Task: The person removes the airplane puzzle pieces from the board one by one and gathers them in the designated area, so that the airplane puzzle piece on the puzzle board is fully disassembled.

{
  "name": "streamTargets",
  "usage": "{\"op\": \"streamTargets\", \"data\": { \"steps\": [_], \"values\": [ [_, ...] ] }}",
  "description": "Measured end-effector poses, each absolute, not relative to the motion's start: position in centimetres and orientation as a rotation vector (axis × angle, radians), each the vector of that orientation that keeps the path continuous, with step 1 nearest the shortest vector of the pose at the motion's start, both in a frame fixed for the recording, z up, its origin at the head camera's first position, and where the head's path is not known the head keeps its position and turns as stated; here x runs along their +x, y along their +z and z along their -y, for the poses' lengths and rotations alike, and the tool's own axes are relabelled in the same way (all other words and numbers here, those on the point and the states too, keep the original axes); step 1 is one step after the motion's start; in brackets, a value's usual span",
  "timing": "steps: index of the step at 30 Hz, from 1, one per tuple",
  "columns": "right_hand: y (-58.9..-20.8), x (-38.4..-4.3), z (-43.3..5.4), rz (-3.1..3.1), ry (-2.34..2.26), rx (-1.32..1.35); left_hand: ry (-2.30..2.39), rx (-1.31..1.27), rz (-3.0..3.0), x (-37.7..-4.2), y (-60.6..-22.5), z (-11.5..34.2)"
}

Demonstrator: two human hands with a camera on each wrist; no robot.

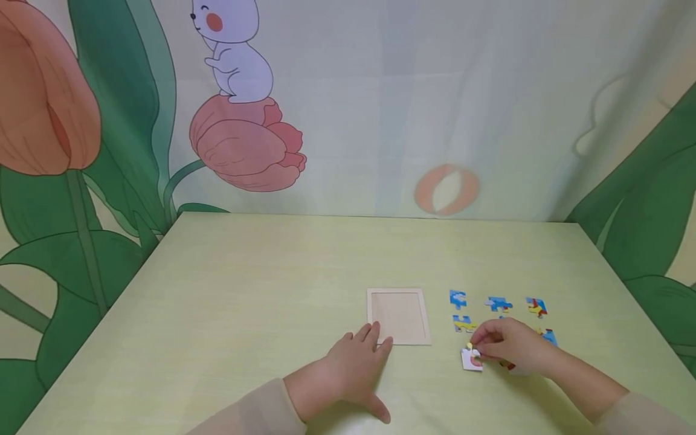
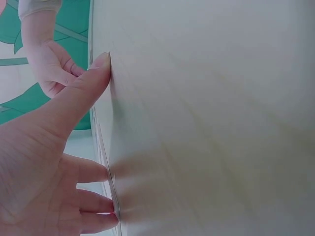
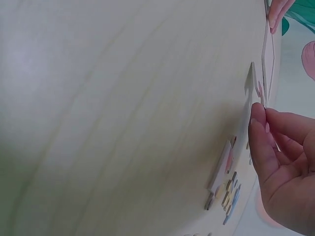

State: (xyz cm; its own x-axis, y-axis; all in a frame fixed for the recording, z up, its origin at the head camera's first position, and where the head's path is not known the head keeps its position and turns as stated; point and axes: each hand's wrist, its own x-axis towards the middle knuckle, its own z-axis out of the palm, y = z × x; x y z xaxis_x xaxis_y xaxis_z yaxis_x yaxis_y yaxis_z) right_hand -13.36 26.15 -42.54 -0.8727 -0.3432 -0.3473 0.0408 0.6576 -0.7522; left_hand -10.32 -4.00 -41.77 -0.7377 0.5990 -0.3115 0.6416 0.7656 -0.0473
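My right hand [image 1: 515, 345] pinches a white jigsaw piece [image 1: 467, 361] with a pink patch between thumb and fingertips. In the right wrist view this puzzle piece [image 3: 254, 77] stands tilted, one edge close over the table. A square, pale wooden puzzle frame [image 1: 426, 317] lies left of the pieces. My left hand [image 1: 352, 367] has its fingers spread, their tips on the frame's near left corner and the thumb pointing toward me. Under and behind the right hand are further pieces, partly hidden by it.
Several loose pieces lie right of the frame: a blue one [image 1: 458, 299], a blue and white one [image 1: 498, 304], a red and yellow one [image 1: 537, 307] and a yellow one [image 1: 464, 324]. A printed curtain [image 1: 348, 109] hangs behind the table [image 1: 261, 278].
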Motion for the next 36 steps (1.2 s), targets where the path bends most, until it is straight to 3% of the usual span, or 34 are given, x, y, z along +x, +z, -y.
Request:
{"op": "streamTargets", "data": {
  "steps": [21,36],
  "values": [
    [-42.24,-13.29,-25.79,-2.483,-0.986,-0.275,-0.203,0.946,-2.677,-10.47,-41.82,3.91],
    [-42.43,-13.63,-25.90,-2.460,-0.999,-0.123,-0.161,0.946,-2.667,-10.46,-41.86,4.04]
  ]
}}
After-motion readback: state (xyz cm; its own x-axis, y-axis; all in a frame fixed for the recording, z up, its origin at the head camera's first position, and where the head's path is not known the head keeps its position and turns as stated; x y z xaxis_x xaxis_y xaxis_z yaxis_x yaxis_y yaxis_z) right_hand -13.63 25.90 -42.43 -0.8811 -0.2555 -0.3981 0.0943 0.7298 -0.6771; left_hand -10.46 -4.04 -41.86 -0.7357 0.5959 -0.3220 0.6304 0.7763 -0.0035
